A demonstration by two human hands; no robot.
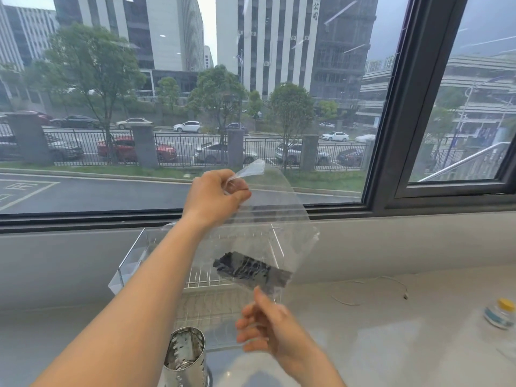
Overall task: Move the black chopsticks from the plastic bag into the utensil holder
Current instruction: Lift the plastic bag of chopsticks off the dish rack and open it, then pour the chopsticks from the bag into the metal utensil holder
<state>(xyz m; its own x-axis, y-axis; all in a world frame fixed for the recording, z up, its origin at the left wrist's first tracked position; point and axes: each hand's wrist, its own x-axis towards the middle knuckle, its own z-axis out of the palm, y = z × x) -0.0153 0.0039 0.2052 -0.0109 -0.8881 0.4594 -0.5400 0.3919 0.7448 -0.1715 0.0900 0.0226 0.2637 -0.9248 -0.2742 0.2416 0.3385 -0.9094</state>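
Observation:
My left hand [215, 196] is raised in front of the window and pinches the top corner of a clear plastic bag [275, 216], which hangs down from it. The black chopsticks [251, 268] lie as a dark bundle at the bag's bottom, tilted down to the right. Under the bag, my right hand [268, 328] has its thumb pointing up against the bag's lower edge and its fingers curled around blurred plastic. The utensil holder [185, 356], a perforated metal cylinder, stands upright on the counter below and left of the bag, and its inside looks empty.
A clear plastic cover [131, 258] and a white wire rack [201, 279] sit behind my left forearm against the window ledge. A small bottle with a yellow cap [501, 314] stands at the right edge. A thin white cable [371, 283] lies on the pale counter.

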